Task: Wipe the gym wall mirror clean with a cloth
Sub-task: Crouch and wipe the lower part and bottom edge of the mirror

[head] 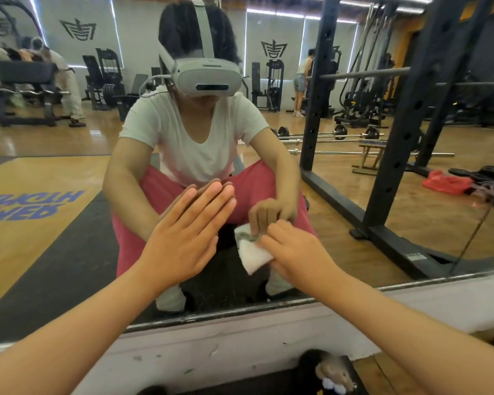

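The wall mirror (69, 223) fills most of the view and shows a crouching person's reflection. My left hand (186, 232) lies flat against the glass with straight fingers, meeting its own reflection. To its right, my right hand (294, 252) presses a folded white cloth (251, 256) against the lower part of the mirror, fingers curled over the cloth's upper edge. A greyish smudge shows on the cloth near my fingertips.
The mirror's metal bottom edge (240, 312) sits above a scuffed white wall base (240, 346). A black squat rack (405, 138) stands to the right beside the glass. Barbells, machines and other people appear only as reflections. A dark object (331, 372) lies on the floor below.
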### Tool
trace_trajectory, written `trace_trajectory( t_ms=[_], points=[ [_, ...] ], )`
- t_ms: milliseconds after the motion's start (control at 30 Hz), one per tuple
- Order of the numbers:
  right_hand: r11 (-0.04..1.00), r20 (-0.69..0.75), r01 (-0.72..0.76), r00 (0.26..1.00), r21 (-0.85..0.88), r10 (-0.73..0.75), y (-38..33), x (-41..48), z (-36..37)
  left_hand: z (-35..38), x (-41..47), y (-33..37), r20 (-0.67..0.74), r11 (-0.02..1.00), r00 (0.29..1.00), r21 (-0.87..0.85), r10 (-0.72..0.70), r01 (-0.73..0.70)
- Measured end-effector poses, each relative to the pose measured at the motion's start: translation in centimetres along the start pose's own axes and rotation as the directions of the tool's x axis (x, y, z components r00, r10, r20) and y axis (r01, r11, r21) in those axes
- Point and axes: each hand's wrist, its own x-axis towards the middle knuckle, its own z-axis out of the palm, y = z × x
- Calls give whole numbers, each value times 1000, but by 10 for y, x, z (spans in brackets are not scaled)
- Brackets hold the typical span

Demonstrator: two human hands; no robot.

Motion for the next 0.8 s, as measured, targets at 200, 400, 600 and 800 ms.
trace_trajectory(
  t_ms=[200,400,600,800],
  points=[
    [996,-167,-92,982,16,94,1,38,-23,-3,2,2,-29,998,999,-66,-17,15],
    [999,-82,-49,996,-19,47,-16,24,0,-3,1,0,-29,998,1000,-59,-4,2],
    [994,186,105,977,18,-107,-26,-7,29,-4,-11,-14,-16,1000,1000,0,0,0],
    [995,88,101,991,10,-102,-18,2,20,-1,-18,-20,0,999,999,20,32,-32]
  ],
)
